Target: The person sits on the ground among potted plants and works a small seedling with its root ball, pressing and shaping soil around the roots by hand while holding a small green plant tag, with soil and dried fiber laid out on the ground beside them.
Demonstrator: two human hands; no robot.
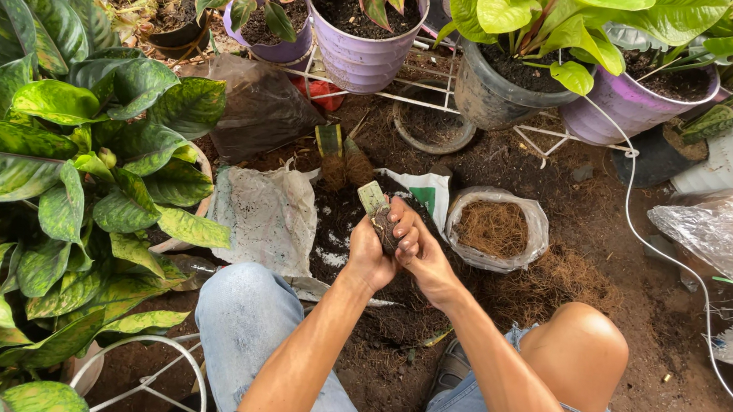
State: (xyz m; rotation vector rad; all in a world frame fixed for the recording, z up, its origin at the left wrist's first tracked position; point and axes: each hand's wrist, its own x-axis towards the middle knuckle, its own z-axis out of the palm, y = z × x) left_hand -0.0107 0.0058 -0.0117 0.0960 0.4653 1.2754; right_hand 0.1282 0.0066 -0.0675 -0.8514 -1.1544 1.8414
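Fingers (400, 227) of both hands close around one cutting (377, 205): the left hand (369, 255) grips its dark root clump, the right hand (420, 253) pinches the same clump from the right. The cutting sits above the soil pile (339, 221), near two more cuttings (344, 162) lying farther off. Judging by the grip, squeezing hard could crumble the roots, and loose soil may drop onto the jeans (246, 319). A fibre bag (495, 229) stands just right.

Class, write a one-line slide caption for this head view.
Both hands, left hand and right hand, grip a short green plant cutting with a dark root clump above loose dark soil.
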